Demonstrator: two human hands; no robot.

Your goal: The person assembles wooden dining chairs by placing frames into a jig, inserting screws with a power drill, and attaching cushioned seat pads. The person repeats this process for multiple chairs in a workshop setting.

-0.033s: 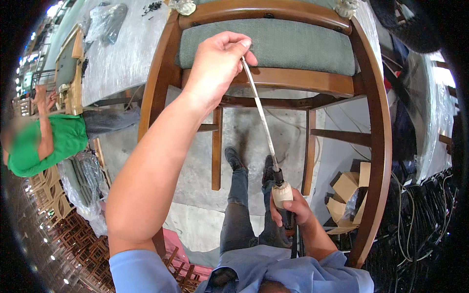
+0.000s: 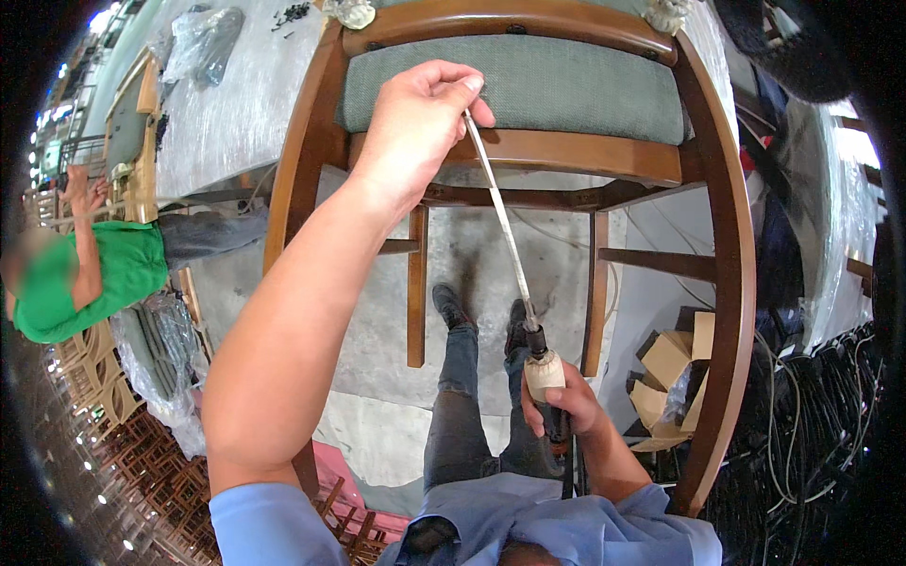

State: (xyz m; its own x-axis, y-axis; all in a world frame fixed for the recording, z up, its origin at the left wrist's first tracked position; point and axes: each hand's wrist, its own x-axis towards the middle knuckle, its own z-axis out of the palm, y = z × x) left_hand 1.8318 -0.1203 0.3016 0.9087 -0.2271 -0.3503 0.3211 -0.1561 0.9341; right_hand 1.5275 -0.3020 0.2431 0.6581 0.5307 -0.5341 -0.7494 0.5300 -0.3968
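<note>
My right hand (image 2: 578,407) is wrapped round the grip of a power screwdriver (image 2: 545,377), its upper body covered in pale wrapping. From its chuck a long thin metal bit (image 2: 500,215) slants up and away to my left hand (image 2: 420,123). The thumb and fingers of that hand are closed in a pinch at the far end of the bit; whether a screw sits between them is hidden. Just behind my left hand lies the grey-green padded seat (image 2: 566,90) of a brown wooden chair (image 2: 725,236), whose frame stands around my arms.
A plastic-covered table (image 2: 222,123) at the far left bears a wrapped bundle and small dark screws (image 2: 294,12). A person in a green shirt (image 2: 99,274) works on the left. An opened cardboard box (image 2: 665,377) and heaped black parts (image 2: 821,434) lie at right.
</note>
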